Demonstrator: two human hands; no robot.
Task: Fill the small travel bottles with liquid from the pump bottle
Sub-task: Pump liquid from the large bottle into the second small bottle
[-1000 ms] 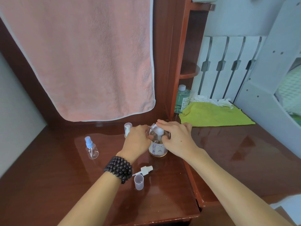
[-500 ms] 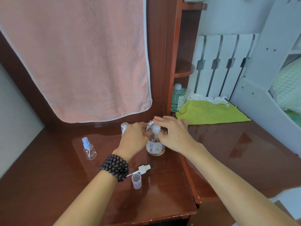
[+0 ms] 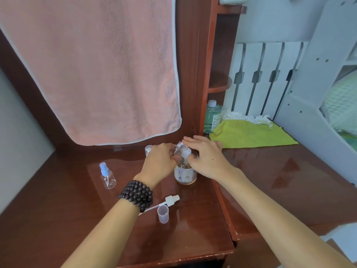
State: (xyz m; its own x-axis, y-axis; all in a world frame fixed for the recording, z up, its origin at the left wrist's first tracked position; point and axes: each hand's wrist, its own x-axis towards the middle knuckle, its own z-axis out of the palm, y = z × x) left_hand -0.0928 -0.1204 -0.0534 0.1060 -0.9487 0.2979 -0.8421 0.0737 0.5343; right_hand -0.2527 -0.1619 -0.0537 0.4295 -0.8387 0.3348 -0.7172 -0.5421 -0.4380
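The pump bottle [image 3: 185, 174] stands upright near the middle of your dark red-brown wooden table [image 3: 193, 238], its round clear body part full of amber liquid, with a pale label facing you and a white pump head on top. Your left hand [image 3: 159, 161] curls around a small clear travel bottle [image 3: 178, 149], tilting its threaded neck toward the pump spout. Your right hand [image 3: 205, 157] lies over the pump head, fingers stretched forward and flat, thumb tucked against the pump's neck. A dark bead bracelet [image 3: 137, 196] wraps your left wrist. Behind your left hand another small clear bottle [image 3: 148, 149] is mostly hidden. To the left, well apart, a spray bottle with a blue nozzle [image 3: 107, 176] stands alone. Nearer you lie a loose white spray top with its dip tube [image 3: 168, 201] and, just beside it, a clear cap [image 3: 162, 213], open end up. A pink towel [image 3: 92, 70] hangs behind. To the right, a green bottle [image 3: 212, 117] stands beside a yellow-green cloth [image 3: 251, 134]. The table's front edge runs close below your forearms.
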